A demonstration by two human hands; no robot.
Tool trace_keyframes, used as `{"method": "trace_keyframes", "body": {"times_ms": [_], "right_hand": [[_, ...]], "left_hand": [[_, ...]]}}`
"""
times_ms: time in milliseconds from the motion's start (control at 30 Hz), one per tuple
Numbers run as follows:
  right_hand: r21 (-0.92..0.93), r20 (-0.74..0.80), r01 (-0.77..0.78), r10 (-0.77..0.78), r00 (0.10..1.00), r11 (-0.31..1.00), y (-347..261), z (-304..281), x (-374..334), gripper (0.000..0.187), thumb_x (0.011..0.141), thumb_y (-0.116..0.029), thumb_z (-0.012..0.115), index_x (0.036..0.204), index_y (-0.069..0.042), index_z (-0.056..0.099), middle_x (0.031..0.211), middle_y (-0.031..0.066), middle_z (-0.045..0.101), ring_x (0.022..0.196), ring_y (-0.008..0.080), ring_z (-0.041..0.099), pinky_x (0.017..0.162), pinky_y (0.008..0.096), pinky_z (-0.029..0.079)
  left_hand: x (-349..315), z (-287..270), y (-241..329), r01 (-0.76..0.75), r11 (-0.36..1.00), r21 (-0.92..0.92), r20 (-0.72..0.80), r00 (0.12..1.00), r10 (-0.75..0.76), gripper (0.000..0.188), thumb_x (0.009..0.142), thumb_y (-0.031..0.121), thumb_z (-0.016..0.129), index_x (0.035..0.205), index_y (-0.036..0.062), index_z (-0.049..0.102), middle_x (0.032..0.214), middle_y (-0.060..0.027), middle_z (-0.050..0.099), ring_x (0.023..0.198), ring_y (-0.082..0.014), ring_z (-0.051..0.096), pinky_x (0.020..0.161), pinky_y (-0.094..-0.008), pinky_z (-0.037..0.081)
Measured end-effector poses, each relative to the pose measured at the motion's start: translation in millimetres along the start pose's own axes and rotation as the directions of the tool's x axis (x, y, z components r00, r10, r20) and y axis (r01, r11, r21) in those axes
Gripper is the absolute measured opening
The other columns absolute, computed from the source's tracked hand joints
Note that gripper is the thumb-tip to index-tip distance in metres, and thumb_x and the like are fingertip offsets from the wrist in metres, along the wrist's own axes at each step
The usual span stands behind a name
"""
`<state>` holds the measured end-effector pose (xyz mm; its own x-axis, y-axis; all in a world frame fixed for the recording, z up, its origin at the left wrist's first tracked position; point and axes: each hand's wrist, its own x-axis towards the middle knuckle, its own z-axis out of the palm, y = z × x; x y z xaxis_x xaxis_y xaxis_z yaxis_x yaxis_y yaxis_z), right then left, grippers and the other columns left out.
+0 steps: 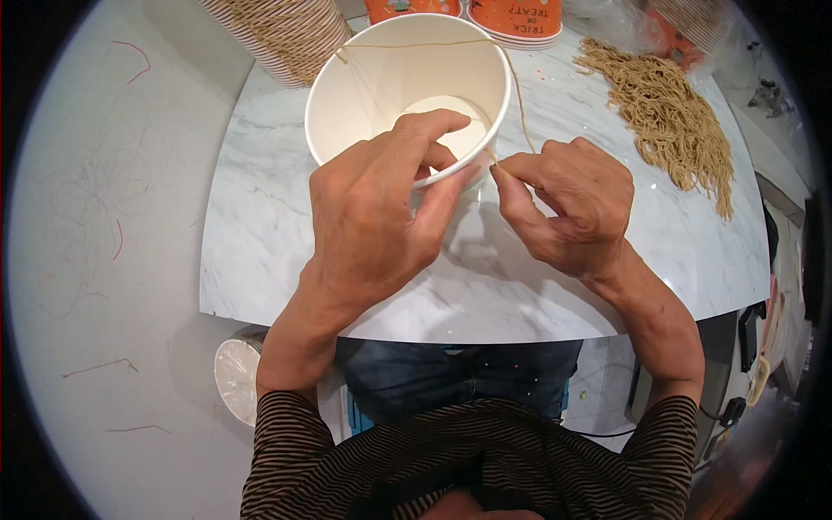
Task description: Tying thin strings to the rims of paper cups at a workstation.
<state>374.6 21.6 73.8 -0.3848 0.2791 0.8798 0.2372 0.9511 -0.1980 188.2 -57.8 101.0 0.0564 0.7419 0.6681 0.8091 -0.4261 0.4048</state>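
A white paper bucket is tilted above the table with its mouth toward me, its white inside showing. My left hand is closed on the near rim, fingers inside and thumb outside. A thin tan cord stretches across the mouth from a spot at the left rim, then droops past the right side. Beside the right of the rim, my right hand pinches the cord close to the bucket's wall, thumb against forefinger. The exact cord end between those fingertips is hard to make out.
A heap of tan cords lies at the right of the marbled table. Nested buckets with cords stand far left, orange printed buckets at the back. Clear plastic sits far right; a lined bin is below left.
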Motion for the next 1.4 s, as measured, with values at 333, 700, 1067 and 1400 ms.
{"method": "trace_keyframes", "body": {"times_ms": [333,700,1067,1400], "right_hand": [[0.032,0.045,-0.014,0.013,0.999,0.999,-2,-1,-1,0.018,0.071,0.002,0.079,0.083,-0.010,0.073,0.056,-0.0011,0.050,0.046,0.0157,0.043,0.047,0.0311,0.031],[0.063,0.119,-0.110,0.102,0.988,0.992,-1,-2,-3,0.012,0.081,-0.005,0.077,0.092,-0.011,0.075,0.075,0.0024,0.074,0.056,0.0178,0.064,0.050,0.0291,0.043],[0.088,0.107,-0.238,0.229,0.968,0.967,-2,2,-7,0.009,0.082,-0.007,0.076,0.091,-0.008,0.076,0.075,0.0045,0.075,0.053,0.0178,0.064,0.051,0.0299,0.048],[0.101,0.167,-0.358,0.339,0.926,0.928,-4,-6,-5,0.005,0.087,-0.009,0.074,0.089,-0.006,0.076,0.061,0.0076,0.066,0.049,0.0163,0.061,0.048,0.0296,0.045]], "left_hand": [[0,1,1,0.008,1.000,-0.012,0.001,1.000,-0.008,0.031,0.083,0.006,0.081,0.112,0.0055,0.070,0.079,-0.0076,0.073,0.069,-0.0246,0.072,0.062,-0.0326,0.056],[-2,1,0,-0.014,1.000,0.013,0.010,1.000,0.014,0.033,0.082,0.006,0.082,0.113,0.0064,0.070,0.079,-0.0061,0.073,0.070,-0.0242,0.072,0.061,-0.0330,0.054],[-2,3,0,-0.035,0.999,-0.001,0.038,0.999,0.035,0.037,0.083,0.008,0.082,0.117,0.0060,0.070,0.080,-0.0058,0.072,0.068,-0.0235,0.070,0.061,-0.0337,0.053],[13,-16,1,-0.033,0.996,-0.082,0.279,0.959,0.054,0.025,0.100,0.002,0.060,0.124,-0.0001,0.066,0.087,-0.0151,0.073,0.077,-0.0295,0.070,0.073,-0.0350,0.055]]}}
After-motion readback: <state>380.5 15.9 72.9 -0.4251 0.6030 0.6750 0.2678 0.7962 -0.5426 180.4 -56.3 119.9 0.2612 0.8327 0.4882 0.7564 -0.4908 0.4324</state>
